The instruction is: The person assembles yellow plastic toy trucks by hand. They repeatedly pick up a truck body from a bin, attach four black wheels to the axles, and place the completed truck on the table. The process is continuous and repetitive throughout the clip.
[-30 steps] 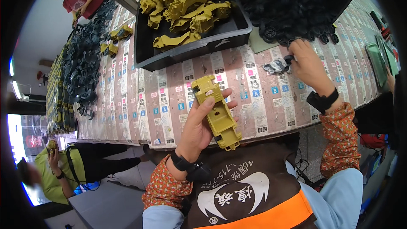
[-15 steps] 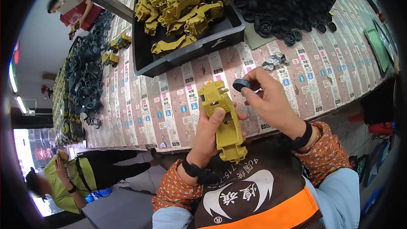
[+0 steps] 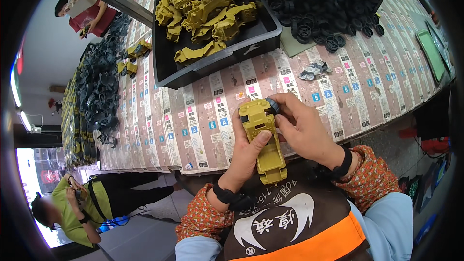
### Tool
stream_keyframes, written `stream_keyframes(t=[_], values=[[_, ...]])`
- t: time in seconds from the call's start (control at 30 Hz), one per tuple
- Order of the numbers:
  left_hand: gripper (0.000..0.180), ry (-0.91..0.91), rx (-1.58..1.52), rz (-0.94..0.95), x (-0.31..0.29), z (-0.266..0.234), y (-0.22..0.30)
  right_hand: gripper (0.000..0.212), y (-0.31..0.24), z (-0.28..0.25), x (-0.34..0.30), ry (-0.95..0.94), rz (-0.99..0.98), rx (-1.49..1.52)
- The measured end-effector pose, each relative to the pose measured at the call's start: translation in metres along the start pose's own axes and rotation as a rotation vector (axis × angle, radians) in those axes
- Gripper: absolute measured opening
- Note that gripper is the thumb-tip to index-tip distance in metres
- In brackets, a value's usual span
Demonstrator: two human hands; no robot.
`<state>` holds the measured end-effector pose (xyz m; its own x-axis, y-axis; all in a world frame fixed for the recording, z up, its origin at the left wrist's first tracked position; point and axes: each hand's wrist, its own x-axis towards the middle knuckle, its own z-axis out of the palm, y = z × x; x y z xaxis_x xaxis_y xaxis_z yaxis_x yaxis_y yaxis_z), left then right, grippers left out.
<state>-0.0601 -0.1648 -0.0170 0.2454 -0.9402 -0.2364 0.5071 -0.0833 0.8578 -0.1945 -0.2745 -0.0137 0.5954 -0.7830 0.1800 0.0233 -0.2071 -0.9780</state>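
My left hand [image 3: 247, 152] grips a yellow plastic toy truck body [image 3: 263, 140] upright over the table's near edge, thumb across its top. My right hand [image 3: 302, 125] presses a small black wheel [image 3: 272, 105] against the truck's upper right side, fingers curled around it. Both hands are close to my chest, above my brown and orange apron.
A black bin [image 3: 212, 63] of yellow truck bodies sits at the back centre, a pile of black wheels [image 3: 328, 5] at the back right. A crumpled grey scrap [image 3: 314, 70] lies on the paper-covered table [image 3: 183, 125]. Dark grey parts [image 3: 99, 92] pile at left. A crouching person [image 3: 82, 203] is at lower left.
My right hand took a wheel from beside the pile, came back to the truck, and now holds the wheel against its side. The truck came closer to me.
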Motion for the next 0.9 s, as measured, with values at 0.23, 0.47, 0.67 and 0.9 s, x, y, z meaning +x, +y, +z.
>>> stream_keyframes(t=[0.23, 0.47, 0.67, 0.9], values=[[0.083, -0.085, 0.156, -0.053, 0.003, -0.007, -0.003, 0.039, -0.011, -0.010, -0.014, -0.120, 0.022, -0.280], [0.079, -0.203, 0.143, -0.211, 0.011, -0.005, 0.008, 0.030, -0.002, -0.022, -0.021, -0.144, 0.122, -0.185], [0.081, -0.242, 0.152, -0.328, 0.015, 0.000, 0.014, 0.026, -0.020, -0.031, -0.016, -0.172, 0.270, -0.100], [0.071, -0.172, 0.015, -0.321, 0.007, 0.006, 0.023, 0.020, -0.015, -0.074, 0.037, -0.280, 0.128, -0.369]])
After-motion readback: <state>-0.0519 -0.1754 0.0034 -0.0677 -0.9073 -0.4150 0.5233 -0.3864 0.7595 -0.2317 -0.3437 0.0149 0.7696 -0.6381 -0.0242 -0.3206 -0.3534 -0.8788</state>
